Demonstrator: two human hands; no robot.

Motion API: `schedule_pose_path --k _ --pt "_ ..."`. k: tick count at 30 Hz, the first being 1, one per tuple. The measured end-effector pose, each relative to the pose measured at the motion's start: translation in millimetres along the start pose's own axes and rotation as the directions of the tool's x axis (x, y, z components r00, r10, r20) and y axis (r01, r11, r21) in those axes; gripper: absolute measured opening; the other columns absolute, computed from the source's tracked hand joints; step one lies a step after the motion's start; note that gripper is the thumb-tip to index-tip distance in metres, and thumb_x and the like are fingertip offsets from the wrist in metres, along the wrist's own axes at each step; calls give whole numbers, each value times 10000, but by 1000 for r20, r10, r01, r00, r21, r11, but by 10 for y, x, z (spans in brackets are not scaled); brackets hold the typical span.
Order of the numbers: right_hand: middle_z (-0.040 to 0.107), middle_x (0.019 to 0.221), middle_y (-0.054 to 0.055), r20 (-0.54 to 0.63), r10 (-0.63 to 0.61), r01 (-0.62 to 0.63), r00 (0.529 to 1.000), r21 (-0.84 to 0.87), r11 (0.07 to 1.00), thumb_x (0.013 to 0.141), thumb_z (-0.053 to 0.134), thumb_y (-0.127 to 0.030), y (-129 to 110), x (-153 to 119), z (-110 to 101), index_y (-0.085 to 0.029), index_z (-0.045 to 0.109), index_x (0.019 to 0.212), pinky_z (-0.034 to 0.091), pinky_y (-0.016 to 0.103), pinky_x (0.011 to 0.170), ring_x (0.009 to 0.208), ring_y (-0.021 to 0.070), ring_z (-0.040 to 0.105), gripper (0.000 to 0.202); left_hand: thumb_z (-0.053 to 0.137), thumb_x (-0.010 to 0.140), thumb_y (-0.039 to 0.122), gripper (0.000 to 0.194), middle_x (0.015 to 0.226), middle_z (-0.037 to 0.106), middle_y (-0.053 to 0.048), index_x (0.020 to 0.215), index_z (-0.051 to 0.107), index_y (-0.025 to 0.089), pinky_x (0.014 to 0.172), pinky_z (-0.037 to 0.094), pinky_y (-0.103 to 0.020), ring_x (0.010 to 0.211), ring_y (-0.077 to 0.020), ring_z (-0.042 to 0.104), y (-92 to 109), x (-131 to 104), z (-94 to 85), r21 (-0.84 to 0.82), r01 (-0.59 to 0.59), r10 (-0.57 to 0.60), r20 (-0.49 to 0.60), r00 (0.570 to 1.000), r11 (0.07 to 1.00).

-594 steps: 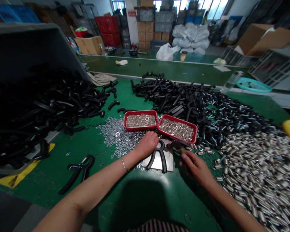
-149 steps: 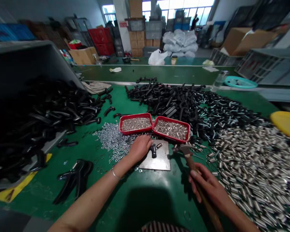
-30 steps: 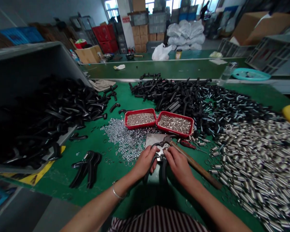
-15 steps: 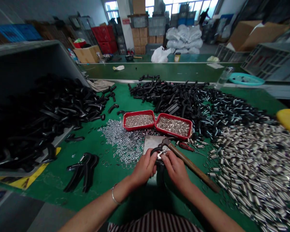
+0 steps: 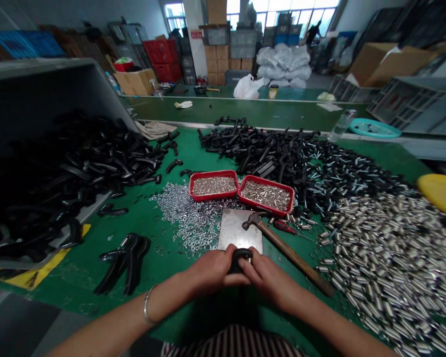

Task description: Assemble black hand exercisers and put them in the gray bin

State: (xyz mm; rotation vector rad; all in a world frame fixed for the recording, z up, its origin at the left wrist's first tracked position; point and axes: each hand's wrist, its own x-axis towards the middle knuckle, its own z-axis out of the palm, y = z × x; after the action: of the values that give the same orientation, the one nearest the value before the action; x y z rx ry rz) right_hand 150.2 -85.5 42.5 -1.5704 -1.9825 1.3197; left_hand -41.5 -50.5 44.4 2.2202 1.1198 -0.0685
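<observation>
Item: black hand-grip part [image 5: 241, 258], pinched between my left hand [image 5: 211, 270] and my right hand [image 5: 264, 276], fingers of both pressed around it, low over the near edge of the green table [image 5: 193, 148]. Its looped head points to 12 o'clock; the rest is hidden by my palms, so I cannot tell its long axis. No readable writing on it.

At 12 o'clock, just beyond: steel plate [image 5: 240, 234]. At 1 o'clock: hammer [image 5: 286, 250], head on the plate's corner, handle running to 4 o'clock. Farther at 12: two red trays [image 5: 241, 190] of small metal parts. At 10 o'clock: loose washers [image 5: 188, 220]. At 9 o'clock: finished black grips [image 5: 124, 260]. At 3 o'clock: heap of metal sleeves [image 5: 386, 253].
</observation>
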Motion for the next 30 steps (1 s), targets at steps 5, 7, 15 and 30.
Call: schedule_pose_path --k 5,7,15,30 --pt "655 1143 154 -295 -219 112 930 -341 933 975 515 -367 412 202 -239 -174 572 1240 449 416 894 1040 297 578 333 570 858 628 462 766 719 -54 1039 555 203 571 467 -281 633 -236 688 -361 97 -23 -394 56 -123 -147 981 917" --pt "630 1173 176 -435 -284 35 854 -497 867 939 542 -255 656 287 -291 -171 560 1303 425 486 947 1095 336 531 374 555 870 614 418 595 655 9 991 545 214 499 437 -261 474 -201 627 -502 140 -89 -568 79 -178 -121 977 819" --pt "610 1239 131 -475 -424 139 771 -524 840 989 433 -241 996 -25 -463 -225 409 1446 451 439 945 1093 286 551 458 625 841 539 398 844 744 -62 1060 657 209 625 493 -282 700 -236 700 -568 672 -396 -363 -60 -25 -227 974 930" --pt "666 1029 129 -511 -465 -6 723 -678 735 986 471 -328 1227 241 -1248 -196 676 1132 443 437 848 950 279 559 285 489 909 96 243 1034 723 -170 976 717 147 883 500 -353 1004 -277 688 -113 1907 -921 441 -31 178 -298 938 897"
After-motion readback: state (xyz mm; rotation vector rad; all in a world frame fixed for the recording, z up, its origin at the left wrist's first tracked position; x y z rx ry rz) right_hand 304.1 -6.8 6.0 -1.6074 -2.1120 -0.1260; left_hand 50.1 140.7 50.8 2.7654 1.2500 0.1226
